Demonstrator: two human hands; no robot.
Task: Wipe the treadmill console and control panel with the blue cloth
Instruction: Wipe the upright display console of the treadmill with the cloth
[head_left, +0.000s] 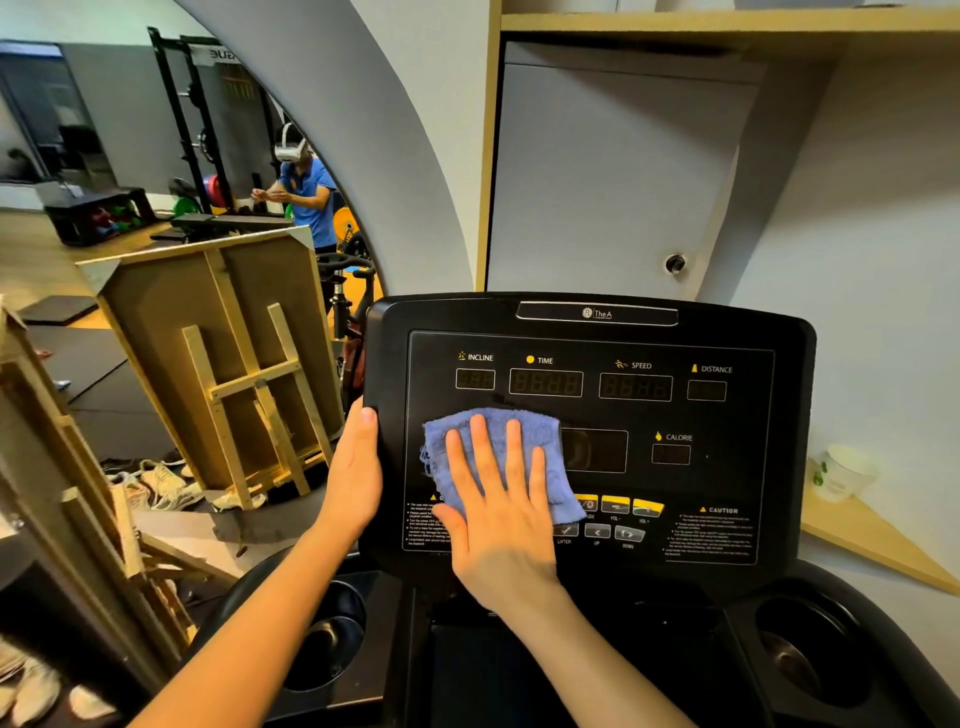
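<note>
Blue terry cloth (498, 457), folded into a thick pad, lies on the left-centre of the glossy black treadmill console (592, 431), pinned flat there by the right hand (501, 512) with straight, spread fingers, nothing clenched. The left hand (356, 475) grips the console's left edge, thumb hooked over the front. The cloth's lower corner sits just beside the yellow and grey control buttons (615, 506), so heavy pressure could press a key; the right side looks unwiped.
</note>
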